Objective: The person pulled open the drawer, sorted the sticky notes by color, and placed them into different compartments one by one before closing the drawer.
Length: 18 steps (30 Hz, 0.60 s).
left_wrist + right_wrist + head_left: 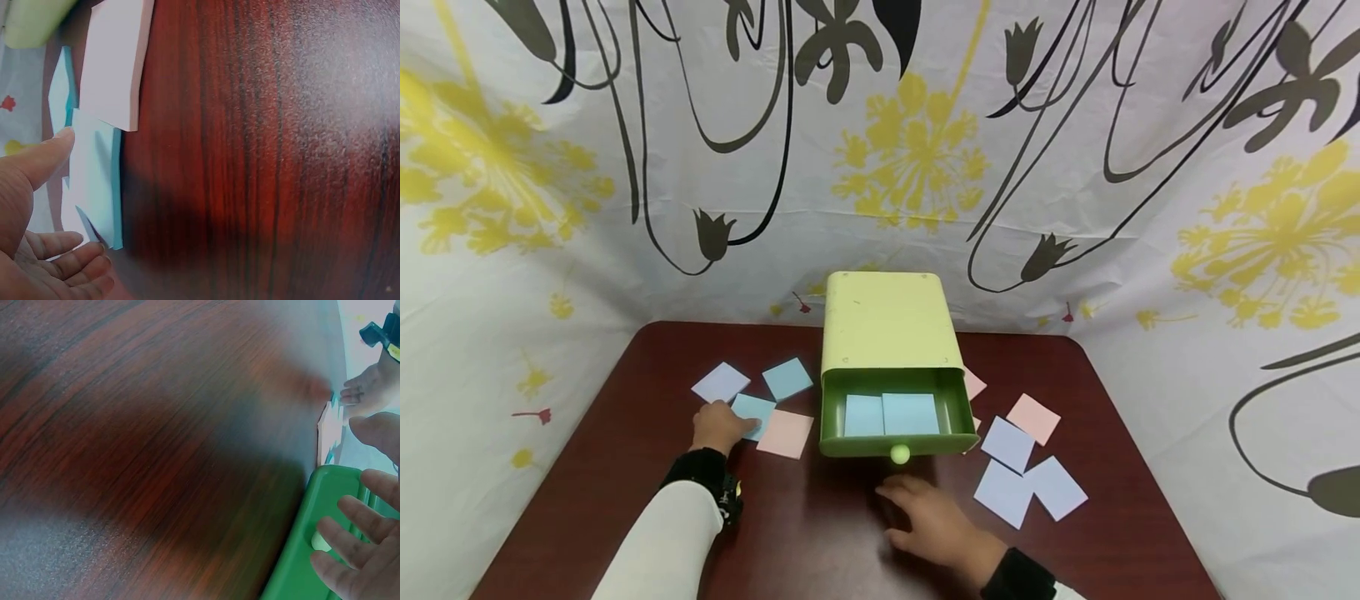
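On the left, my left hand point(717, 428) is at a light blue note pad point(752, 414). In the left wrist view, the thumb point(53, 150) meets one end of that pad point(95, 175), while the loosely bent fingers point(72, 259) are by its other end, spread apart from the thumb. A pink pad point(786, 434) adjoins it on the right. Behind lie another blue pad point(787, 379) and a lavender pad point(721, 382). My right hand point(936, 525) hovers or rests just in front of the drawer knob point(900, 454), fingers spread, holding nothing.
A pale yellow-green box point(887, 321) stands at the table's back middle. Its green drawer point(857, 447) is pulled out, with two blue pads point(910, 414) inside. Right of it lie lavender pads point(1008, 444) and pink pads point(1034, 418). Patterned cloth point(760, 275) surrounds the dark red table point(805, 533).
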{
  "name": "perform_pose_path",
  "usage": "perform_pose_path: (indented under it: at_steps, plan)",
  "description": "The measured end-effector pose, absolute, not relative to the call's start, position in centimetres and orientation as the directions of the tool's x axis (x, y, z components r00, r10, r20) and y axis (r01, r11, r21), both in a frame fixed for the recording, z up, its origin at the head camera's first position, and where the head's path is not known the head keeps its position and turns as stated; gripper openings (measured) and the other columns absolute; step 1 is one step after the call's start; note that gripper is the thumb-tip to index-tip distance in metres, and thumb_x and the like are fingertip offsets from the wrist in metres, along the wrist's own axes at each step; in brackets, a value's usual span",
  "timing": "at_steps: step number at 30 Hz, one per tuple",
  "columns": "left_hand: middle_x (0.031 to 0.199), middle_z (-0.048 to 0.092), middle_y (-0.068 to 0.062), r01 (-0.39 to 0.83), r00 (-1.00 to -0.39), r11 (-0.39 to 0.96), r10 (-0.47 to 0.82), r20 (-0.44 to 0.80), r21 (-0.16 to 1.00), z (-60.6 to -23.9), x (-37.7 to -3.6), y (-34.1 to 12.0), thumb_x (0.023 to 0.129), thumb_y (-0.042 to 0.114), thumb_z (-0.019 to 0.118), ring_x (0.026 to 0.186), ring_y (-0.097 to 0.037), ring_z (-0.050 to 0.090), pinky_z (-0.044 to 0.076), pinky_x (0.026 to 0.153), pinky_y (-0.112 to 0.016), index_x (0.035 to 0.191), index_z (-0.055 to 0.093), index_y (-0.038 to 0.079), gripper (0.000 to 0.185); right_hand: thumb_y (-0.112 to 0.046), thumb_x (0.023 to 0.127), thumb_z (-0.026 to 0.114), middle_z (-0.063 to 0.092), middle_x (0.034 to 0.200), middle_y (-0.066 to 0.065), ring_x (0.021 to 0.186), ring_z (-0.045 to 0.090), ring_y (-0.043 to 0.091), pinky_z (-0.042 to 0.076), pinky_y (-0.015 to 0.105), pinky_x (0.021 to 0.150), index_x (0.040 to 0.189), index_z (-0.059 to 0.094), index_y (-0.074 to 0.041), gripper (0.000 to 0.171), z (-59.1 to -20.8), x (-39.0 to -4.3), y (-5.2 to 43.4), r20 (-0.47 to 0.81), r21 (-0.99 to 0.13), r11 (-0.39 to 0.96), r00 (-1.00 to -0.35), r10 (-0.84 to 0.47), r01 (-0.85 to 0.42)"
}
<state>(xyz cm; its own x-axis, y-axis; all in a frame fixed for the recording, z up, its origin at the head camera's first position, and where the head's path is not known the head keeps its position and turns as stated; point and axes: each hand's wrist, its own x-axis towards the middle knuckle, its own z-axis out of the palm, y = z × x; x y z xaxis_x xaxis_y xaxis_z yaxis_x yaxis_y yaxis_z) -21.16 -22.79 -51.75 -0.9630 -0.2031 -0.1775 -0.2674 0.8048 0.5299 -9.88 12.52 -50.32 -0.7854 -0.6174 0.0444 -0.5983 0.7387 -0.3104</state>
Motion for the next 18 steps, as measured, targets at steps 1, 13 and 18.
perform_pose_path:
  at_steps: [1,13,18]
  plan:
    - [0.106,0.054,-0.039,-0.27,-0.962,0.811,-0.203,-0.183,0.519,-51.72,-21.11,-22.73,0.082,0.03,0.074,0.102,-0.05,0.047,0.047,0.084,-0.059,0.11,0.054,-0.024,0.065,-0.029,0.082,0.073,0.058,0.129,0.009,0.12,0.054,0.026,0.049,0.04,0.096,0.129,0.06,-0.01,0.052,-50.36,-9.85,12.53,0.046,-0.308,0.74,-0.786,-0.616,-0.598]
    - [0.104,0.042,-0.04,-0.325,-0.942,0.823,-0.237,-0.238,0.467,-52.36,-21.57,-22.36,0.079,0.032,0.077,0.099,-0.046,0.039,0.053,0.074,-0.051,0.106,0.053,-0.027,0.069,-0.029,0.083,0.072,0.058,0.129,0.008,0.12,0.055,0.025,0.048,0.039,0.097,0.129,0.06,-0.01,0.052,-50.76,-9.82,12.72,0.041,-0.302,0.74,-0.784,-0.619,-0.601]
    - [0.104,0.041,-0.039,-0.334,-0.939,0.811,-0.24,-0.247,0.48,-52.55,-21.94,-22.29,0.077,0.03,0.078,0.098,-0.045,0.038,0.052,0.073,-0.051,0.107,0.052,-0.026,0.069,-0.028,0.083,0.072,0.058,0.129,0.008,0.12,0.054,0.025,0.048,0.039,0.097,0.129,0.06,-0.01,0.051,-50.63,-9.87,12.9,0.021,-0.318,0.746,-0.791,-0.611,-0.585]
